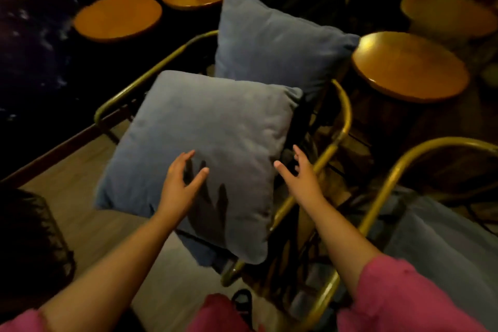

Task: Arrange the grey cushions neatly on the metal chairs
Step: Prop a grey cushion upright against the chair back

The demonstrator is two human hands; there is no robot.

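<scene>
A grey cushion (204,140) lies flat and slightly skewed on the seat of a brass-coloured metal chair (343,118). A second grey cushion (272,46) leans upright against that chair's back. My left hand (180,183) hovers just above the flat cushion's near part, fingers spread, casting a shadow on it. My right hand (301,172) is open beside the cushion's right edge, above the chair's armrest. Neither hand grips anything. Another metal chair (388,180) at the right holds a third grey cushion (442,248).
Round wooden table tops stand around: two at the back left (118,17), one at the right (409,67), one paler at the far right (444,13). A dark object (29,240) sits at the lower left. Wooden floor (78,178) lies left of the chair.
</scene>
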